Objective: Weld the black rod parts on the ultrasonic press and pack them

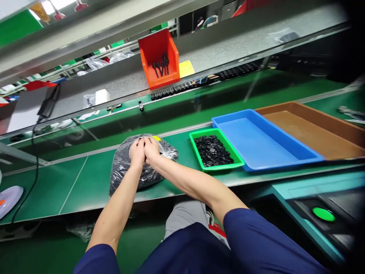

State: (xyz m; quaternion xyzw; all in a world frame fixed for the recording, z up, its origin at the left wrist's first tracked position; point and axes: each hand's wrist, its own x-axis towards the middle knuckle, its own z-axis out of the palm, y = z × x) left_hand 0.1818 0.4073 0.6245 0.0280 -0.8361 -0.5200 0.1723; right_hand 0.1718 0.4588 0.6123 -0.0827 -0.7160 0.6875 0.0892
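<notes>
My left hand (pixel 137 151) and my right hand (pixel 151 148) are cupped together, side by side, over a clear plastic bag (pixel 122 173) full of dark contents. Small black parts (pixel 140 141) show at the top between my curled fingers. Most of what the hands hold is hidden by the palms. The bag lies on the green worktop, its crumpled side to the right and a yellow label (pixel 156 138) at its back edge. To the right of the bag is a green tray (pixel 239 163) with many small black pieces (pixel 212 150) in it.
A blue tray (pixel 256 142) and a brown tray (pixel 302 133) lie farther right. On the metal shelf above stands an orange bin (pixel 164 80) holding several black bolt-like parts. A black cable (pixel 34 160) hangs at left, near a white round lid (pixel 11 199). A teal machine (pixel 296 186) stands at lower right.
</notes>
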